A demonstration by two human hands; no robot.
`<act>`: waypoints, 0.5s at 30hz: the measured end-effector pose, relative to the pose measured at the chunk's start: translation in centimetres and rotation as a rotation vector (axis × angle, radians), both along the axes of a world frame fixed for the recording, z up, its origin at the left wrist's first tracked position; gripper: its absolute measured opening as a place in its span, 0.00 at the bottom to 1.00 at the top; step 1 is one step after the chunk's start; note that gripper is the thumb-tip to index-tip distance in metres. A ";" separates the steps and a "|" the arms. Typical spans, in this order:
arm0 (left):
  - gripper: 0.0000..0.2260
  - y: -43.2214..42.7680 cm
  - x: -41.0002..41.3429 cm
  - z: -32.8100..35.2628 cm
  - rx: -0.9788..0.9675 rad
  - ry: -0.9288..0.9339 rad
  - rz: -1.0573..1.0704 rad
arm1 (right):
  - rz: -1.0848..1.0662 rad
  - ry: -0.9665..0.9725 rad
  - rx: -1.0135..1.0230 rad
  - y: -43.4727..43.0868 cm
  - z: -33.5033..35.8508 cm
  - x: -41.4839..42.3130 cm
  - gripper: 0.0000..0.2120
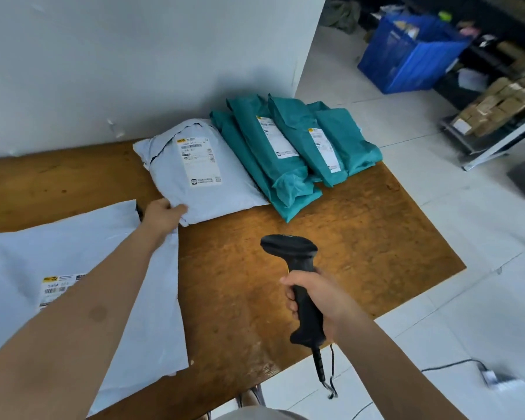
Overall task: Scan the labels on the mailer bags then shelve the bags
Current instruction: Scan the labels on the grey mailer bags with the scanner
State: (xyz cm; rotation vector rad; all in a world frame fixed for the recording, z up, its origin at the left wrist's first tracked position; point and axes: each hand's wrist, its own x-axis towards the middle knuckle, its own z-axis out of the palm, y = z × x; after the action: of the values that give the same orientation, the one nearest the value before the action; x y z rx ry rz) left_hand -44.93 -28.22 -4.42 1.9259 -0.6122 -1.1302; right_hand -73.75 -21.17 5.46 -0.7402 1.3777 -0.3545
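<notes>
Altogether two white bags [82,247] and at least four teal bags [264,153] lay on the table [361,237]; left hand [164,215] pinched the farther white bag [225,189], right hand [322,301] clenched the scanner [288,248].

Bright, even light with soft shadows; the edges bend and blur.

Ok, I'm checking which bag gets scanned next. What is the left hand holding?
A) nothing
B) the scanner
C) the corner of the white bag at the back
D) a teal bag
C: the left hand grips the near corner of the back white bag, the right hand holds the scanner, and the teal bags lie untouched.
</notes>
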 end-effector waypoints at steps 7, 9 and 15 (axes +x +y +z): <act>0.06 10.9 -2.2 1.7 -0.065 0.154 -0.066 | 0.012 -0.067 0.024 -0.8 -0.1 0.9 0.08; 0.09 15.1 -3.3 1.1 0.062 0.225 -0.125 | 0.022 -0.091 0.020 -1.1 -0.1 1.6 0.08; 0.16 18.1 -3.5 -0.5 0.243 0.063 -0.064 | 0.167 -0.036 0.041 0.0 -1.0 4.1 0.05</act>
State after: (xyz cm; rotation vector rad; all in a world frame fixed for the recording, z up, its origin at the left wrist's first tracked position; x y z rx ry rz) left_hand -48.39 -10.10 -4.94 2.0771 -0.5251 -1.3534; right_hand -69.61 -21.17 4.45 -0.8049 1.2757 -0.2066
